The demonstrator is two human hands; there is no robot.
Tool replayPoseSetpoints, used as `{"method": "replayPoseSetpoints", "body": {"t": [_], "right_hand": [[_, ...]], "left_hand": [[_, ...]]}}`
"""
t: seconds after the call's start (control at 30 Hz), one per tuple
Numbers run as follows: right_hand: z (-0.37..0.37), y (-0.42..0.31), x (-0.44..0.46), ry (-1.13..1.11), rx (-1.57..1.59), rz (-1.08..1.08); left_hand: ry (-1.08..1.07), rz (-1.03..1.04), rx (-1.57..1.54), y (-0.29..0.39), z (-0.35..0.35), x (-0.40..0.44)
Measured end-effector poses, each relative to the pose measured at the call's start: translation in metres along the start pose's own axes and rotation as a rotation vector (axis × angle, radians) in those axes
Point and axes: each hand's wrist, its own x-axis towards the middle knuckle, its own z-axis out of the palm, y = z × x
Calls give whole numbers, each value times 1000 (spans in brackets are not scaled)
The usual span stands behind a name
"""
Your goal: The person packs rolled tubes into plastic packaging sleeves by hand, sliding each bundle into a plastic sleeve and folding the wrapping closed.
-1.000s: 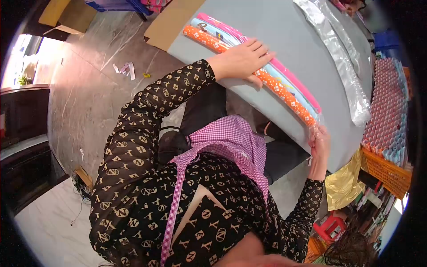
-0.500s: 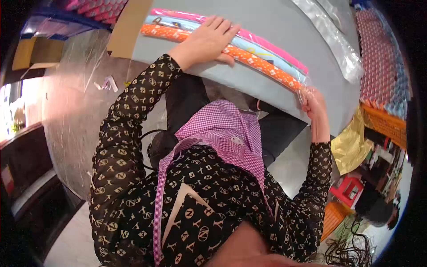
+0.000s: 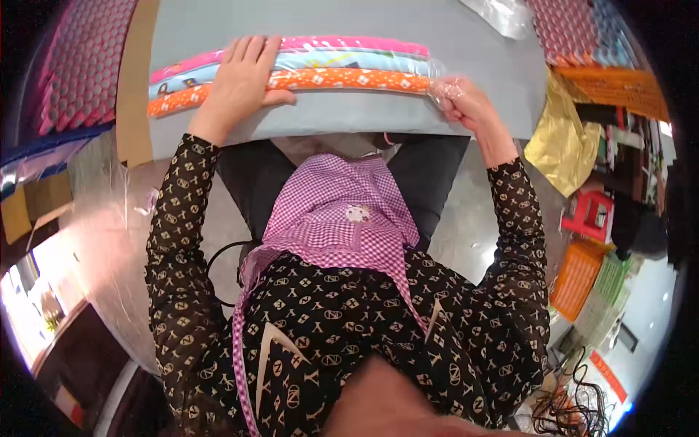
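Three long rolled pieces of what looks like printed fabric lie side by side in a clear plastic bag (image 3: 437, 71) on the grey tabletop (image 3: 342, 116). The far one is a pink roll (image 3: 349, 43), the middle a light blue roll (image 3: 357, 60), the near an orange roll (image 3: 349, 79). Across their left part my left hand (image 3: 244, 86) rests flat, fingers stretched and thumb apart. At the right end my right hand (image 3: 466, 102) is closed on the bunched plastic of the bag, just past the orange roll's tip.
Stacks of rolls in bubbly plastic (image 3: 87, 65) stand at the left, and similar wrapped stacks (image 3: 571, 29) at the far right. Another clear plastic bag (image 3: 502, 14) lies at the table's back right. Gold foil (image 3: 561, 138), a red stool (image 3: 588, 216) and an orange crate (image 3: 579, 277) are beyond the right edge.
The view has turned and shifted, so the rolls now appear more level. My left hand lies further left along them. My right hand still grips the plastic at the right end.
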Motion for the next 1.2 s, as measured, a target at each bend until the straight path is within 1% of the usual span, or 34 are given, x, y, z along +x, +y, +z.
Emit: {"method": "replayPoseSetpoints", "body": {"t": [0.07, 0.1, 0.13, 0.2, 0.23, 0.27, 0.33, 0.37, 0.43, 0.47, 0.53, 0.57, 0.63, 0.67, 0.73, 0.77, 0.87, 0.93, 1.07, 1.1, 1.13, 1.17, 1.2], "right_hand": [[-9, -6, -7, 49, -66, -11], [-10, -12, -14, 193, -80, 7], [-20, -10, -17, 200, -76, 10], [-47, -9, -24, 180, 185, -135], [-56, -13, -29, 246, 156, -145], [-62, -13, -31, 253, 159, -142], [-50, -23, -37, 635, -133, -530], [-40, -30, -44, 676, -246, -562], [-5, -38, -51, 515, -825, -942], [7, -36, -46, 522, -817, -940], [22, -24, -35, 318, -1495, -1020], [20, -16, -29, 320, -1491, -1023], [12, -7, -13, 222, -1441, -922], [9, -7, -10, 211, -1441, -934], [7, -7, -8, 110, -1238, -775], [8, -4, -6, 103, -1238, -775], [7, 0, -7, 148, -1268, -808], [12, -1, -12, 214, -1324, -724], [20, -5, -16, 236, -1435, -689], [21, -5, -17, 253, -1487, -653], [22, -5, -18, 269, -1540, -619], [23, -7, -20, 265, -1546, -629], [22, -8, -24, 261, -1471, -678]], "left_hand": [[-4, 14, 2, 0, 0, 1], [-4, 12, 7, 0, 1, 1], [-4, 9, 13, 0, 2, 1], [-32, -8, 23, 1, 1, 0], [-46, -7, 19, 0, 0, 1], [-61, -7, 14, 0, 2, 2], [-67, 6, 6, -1, 2, 1], [-70, 9, 4, -1, 2, 1], [-89, -1, 12, 1, 0, 2], [-105, -12, 18, 1, -1, 3], [-105, 3, 21, 1, 2, 3], [-100, 2, 25, 0, 3, 2], [-114, -4, 25, 0, 4, 1], [-128, -7, 16, 0, 4, 0], [-116, -1, 3, 0, 2, 0], [-102, 24, -17, 1, 1, -1], [-154, 9, -35, 2, -1, -1], [-149, 25, -28, 2, -2, -2], [-130, 21, 33, -4, -2, -9], [-127, 14, 34, -6, -3, -14], [-37, -12, 52, -8, -4, -20], [54, -39, 72, -11, -5, -25], [59, -51, 79, -12, -10, -30]]}}
